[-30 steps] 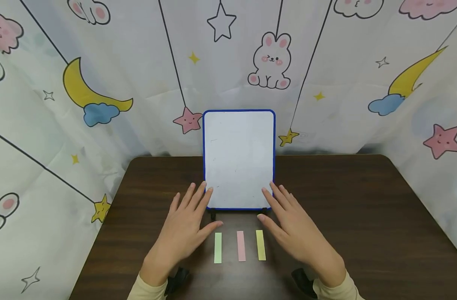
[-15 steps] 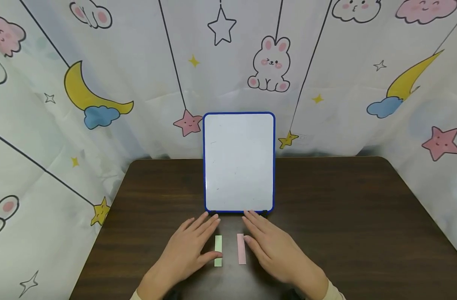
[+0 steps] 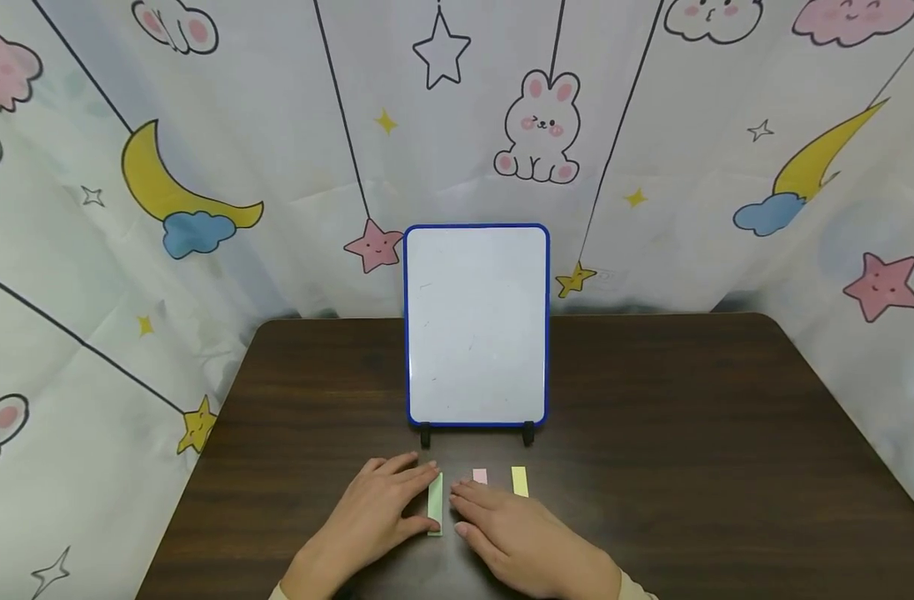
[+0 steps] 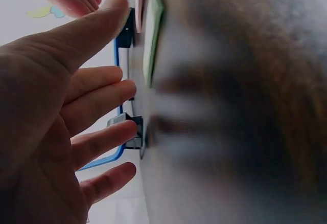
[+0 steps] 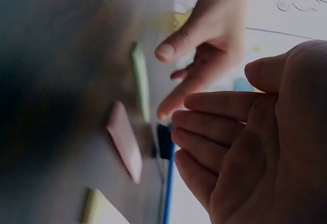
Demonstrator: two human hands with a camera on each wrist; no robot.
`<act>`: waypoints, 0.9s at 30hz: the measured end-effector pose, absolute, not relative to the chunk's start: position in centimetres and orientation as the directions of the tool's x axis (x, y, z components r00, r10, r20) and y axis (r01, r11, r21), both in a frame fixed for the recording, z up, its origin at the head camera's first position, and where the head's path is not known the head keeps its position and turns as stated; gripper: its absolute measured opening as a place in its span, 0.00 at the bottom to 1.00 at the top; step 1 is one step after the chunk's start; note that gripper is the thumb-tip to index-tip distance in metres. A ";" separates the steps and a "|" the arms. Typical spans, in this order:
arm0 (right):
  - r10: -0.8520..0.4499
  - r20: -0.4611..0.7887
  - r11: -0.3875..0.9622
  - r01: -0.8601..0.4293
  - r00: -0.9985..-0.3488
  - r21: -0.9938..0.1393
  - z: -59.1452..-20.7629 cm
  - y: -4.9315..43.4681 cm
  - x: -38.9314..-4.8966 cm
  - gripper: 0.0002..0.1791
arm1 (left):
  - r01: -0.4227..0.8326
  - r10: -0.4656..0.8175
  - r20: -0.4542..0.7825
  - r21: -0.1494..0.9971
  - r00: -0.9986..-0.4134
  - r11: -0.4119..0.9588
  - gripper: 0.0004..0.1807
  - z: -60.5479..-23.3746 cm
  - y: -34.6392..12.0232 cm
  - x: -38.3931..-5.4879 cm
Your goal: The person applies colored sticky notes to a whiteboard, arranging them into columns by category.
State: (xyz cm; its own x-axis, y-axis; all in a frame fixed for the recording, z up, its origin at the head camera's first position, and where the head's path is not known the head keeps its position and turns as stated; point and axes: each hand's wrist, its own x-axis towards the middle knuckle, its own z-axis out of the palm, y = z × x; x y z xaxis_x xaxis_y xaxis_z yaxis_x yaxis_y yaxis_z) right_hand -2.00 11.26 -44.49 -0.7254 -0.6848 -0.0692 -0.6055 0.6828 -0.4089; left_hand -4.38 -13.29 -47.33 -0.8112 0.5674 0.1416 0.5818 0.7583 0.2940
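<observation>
My left hand (image 3: pixel 374 508) hovers over the green sticky-note pad (image 3: pixel 436 500), thumb and fingers spread toward its two ends. In the left wrist view a gap shows between the fingers and that green pad (image 4: pixel 153 37). My right hand (image 3: pixel 524 533) is held above the pink sticky-note pad (image 3: pixel 480 476) with straight fingers, covering most of it in the head view. The right wrist view shows the pink pad (image 5: pixel 125 142) lying on the table, apart from those fingers. A yellow sticky-note pad (image 3: pixel 520 481) lies to the right, its lower part hidden by the right hand.
A blue-framed whiteboard (image 3: pixel 477 325) stands upright behind the pads on small black feet (image 3: pixel 425 435). The dark wooden table (image 3: pixel 674 417) reaches back to a white curtain (image 3: pixel 292 100) printed with cartoon figures.
Both hands have drawn back from the whiteboard. My right hand has moved left across the yellow pad to above the pink one; my left hand has come down to the green pad.
</observation>
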 end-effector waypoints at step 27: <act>-0.767 -0.076 0.615 -0.695 -0.637 -0.372 -46.7 9.9 -1.7 0.31 | 0.602 0.573 0.190 0.316 -0.797 0.733 0.29 -48.4 -13.2 -4.7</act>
